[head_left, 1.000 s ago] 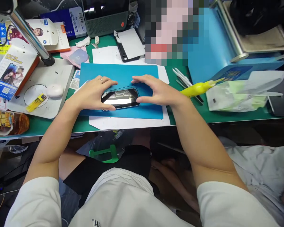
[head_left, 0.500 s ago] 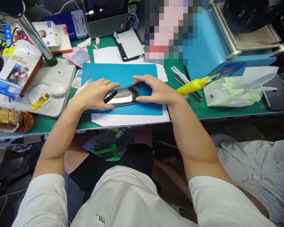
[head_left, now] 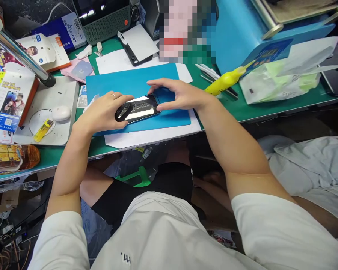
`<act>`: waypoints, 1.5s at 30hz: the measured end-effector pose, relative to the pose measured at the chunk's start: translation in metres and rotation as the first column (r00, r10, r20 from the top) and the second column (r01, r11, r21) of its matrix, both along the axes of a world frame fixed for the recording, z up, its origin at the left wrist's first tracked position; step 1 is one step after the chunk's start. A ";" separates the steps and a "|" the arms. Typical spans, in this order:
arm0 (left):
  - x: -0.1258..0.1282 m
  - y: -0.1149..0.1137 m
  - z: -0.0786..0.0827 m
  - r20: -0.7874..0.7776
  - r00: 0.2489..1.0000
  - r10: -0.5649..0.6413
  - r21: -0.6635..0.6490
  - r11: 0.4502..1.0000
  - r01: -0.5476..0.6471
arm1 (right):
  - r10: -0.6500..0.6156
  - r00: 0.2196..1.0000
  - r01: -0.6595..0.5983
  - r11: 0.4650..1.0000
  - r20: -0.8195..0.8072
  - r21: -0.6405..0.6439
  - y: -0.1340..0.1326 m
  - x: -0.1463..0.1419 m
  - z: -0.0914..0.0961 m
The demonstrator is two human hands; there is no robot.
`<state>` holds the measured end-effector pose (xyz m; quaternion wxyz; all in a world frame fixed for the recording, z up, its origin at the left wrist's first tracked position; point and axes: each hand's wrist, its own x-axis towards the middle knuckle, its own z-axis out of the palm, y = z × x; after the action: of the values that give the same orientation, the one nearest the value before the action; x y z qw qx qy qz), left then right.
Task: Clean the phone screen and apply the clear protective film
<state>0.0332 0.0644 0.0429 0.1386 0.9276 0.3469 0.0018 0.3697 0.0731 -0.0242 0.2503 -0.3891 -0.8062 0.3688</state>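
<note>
A black smartphone point(head_left: 142, 107) with a glossy, reflecting screen lies on a blue mat point(head_left: 115, 80). My left hand point(head_left: 105, 112), a ring on one finger, is closed around the phone's left end, thumb at the near edge and fingers at the far edge. At the right end, my right hand point(head_left: 178, 95) has its thumb against the near corner and its fingers curled by the far edge. Under the mat are sheets of white paper point(head_left: 146, 137). Most of the phone's rim is hidden by my fingers.
Right of the mat lie a yellow tool point(head_left: 225, 81), tweezers point(head_left: 207, 71) and a tissue pack point(head_left: 284, 82). Leftward are a lamp stand base point(head_left: 64, 129) with a yellow lighter point(head_left: 43, 130) and white earbud case point(head_left: 61, 113), and a drink bottle point(head_left: 14, 157). Someone sits at right.
The camera view has turned and shifted, so the bench appears tilted. Both hands stay at the phone's ends with almost the same hold; the phone looks slightly more slanted in view.
</note>
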 end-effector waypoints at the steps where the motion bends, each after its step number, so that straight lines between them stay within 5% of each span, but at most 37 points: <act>1: 0.000 0.000 0.000 0.002 1.000 0.000 0.002 1.000 0.000 | -0.002 1.000 0.001 1.000 -0.014 -0.012 0.000 0.000 0.000; 16: -0.002 -0.001 0.003 -0.045 0.999 0.004 0.010 1.000 -0.004 | 0.116 0.979 -0.124 0.991 0.167 0.040 0.000 -0.006 0.005; 45: -0.001 -0.005 0.019 -0.156 0.987 0.049 -0.034 0.998 -0.055 | 0.083 0.990 -0.102 0.981 0.117 0.163 0.001 -0.002 -0.003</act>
<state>0.0322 0.0591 0.0620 0.1289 0.9128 0.3805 -0.0731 0.3679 0.0737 -0.0273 0.2203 -0.3481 -0.8643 0.2886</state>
